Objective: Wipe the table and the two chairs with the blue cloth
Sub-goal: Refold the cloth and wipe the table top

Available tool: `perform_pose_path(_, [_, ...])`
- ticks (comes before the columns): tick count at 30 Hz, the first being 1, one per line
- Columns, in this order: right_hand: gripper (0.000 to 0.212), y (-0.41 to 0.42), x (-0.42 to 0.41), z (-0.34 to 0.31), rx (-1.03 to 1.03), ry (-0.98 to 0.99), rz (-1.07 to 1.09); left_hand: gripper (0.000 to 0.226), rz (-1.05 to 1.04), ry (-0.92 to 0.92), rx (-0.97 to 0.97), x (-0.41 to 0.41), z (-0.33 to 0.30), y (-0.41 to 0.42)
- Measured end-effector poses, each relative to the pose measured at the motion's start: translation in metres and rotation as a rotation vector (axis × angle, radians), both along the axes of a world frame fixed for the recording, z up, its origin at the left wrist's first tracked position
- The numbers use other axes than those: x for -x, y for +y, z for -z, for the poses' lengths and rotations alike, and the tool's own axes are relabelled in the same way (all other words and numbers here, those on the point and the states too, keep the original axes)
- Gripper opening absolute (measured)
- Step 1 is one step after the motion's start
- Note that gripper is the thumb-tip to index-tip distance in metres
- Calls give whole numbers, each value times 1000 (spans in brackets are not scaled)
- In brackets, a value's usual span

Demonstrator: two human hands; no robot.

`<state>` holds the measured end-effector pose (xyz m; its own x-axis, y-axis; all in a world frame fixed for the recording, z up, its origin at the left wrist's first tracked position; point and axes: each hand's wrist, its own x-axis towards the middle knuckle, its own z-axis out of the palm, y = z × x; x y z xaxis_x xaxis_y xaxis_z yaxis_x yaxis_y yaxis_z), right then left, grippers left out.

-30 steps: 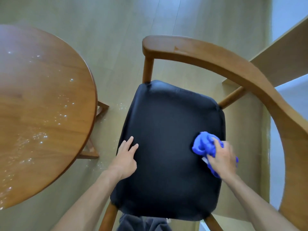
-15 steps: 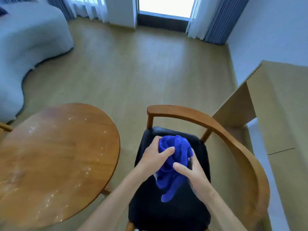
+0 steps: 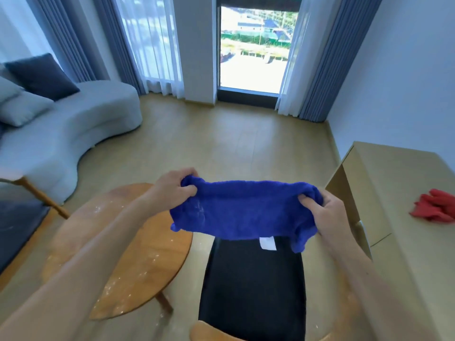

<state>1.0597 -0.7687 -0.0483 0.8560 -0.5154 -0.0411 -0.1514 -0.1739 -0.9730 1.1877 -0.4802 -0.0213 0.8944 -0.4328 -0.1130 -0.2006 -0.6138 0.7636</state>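
Note:
The blue cloth (image 3: pixel 243 209) is stretched out flat in the air between both hands, above the chair. My left hand (image 3: pixel 172 187) grips its left corner and my right hand (image 3: pixel 325 212) grips its right corner. A white label hangs from the cloth's lower edge. Below it is the chair's black seat (image 3: pixel 253 286), with a bit of its wooden frame at the bottom edge. The round wooden table (image 3: pixel 147 262) stands to the left, speckled with white crumbs or droplets. A second chair (image 3: pixel 29 212) with a dark seat shows at the far left.
A light wooden cabinet (image 3: pixel 398 193) stands on the right with a red cloth (image 3: pixel 435 209) on top. A grey curved sofa (image 3: pixel 61 134) with cushions lies at the left. Bare wooden floor runs ahead toward the window and curtains.
The right hand lifted the bunched cloth off the seat, both hands took hold of it and spread it out wide. My view rose from the seat to the room.

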Motion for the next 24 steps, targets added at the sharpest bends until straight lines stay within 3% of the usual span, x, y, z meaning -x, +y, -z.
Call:
perform_pose_path(3, [2, 3, 14, -22, 92, -39, -75, 22, 54, -100, -131, 23, -23, 13])
perform_pose_path(7, [13, 10, 22, -45, 286, -62, -224, 12, 50, -155, -145, 49, -45, 34])
perform_pose_path(11, [9, 17, 23, -63, 397, -34, -455, 32, 83, -56, -201, 69, -68, 59])
perform_pose_path(14, [17, 28, 16, -70, 513, 0, -609, 23, 57, 25, -190, 77, -74, 81])
perform_pose_path(20, [26, 88, -4, -78, 692, 13, -719, 6, 81, -42, -246, 89, -67, 139])
perform_pose_path(24, [32, 138, -16, -79, 767, -5, -794, 19, 163, -128, -427, 85, -63, 192])
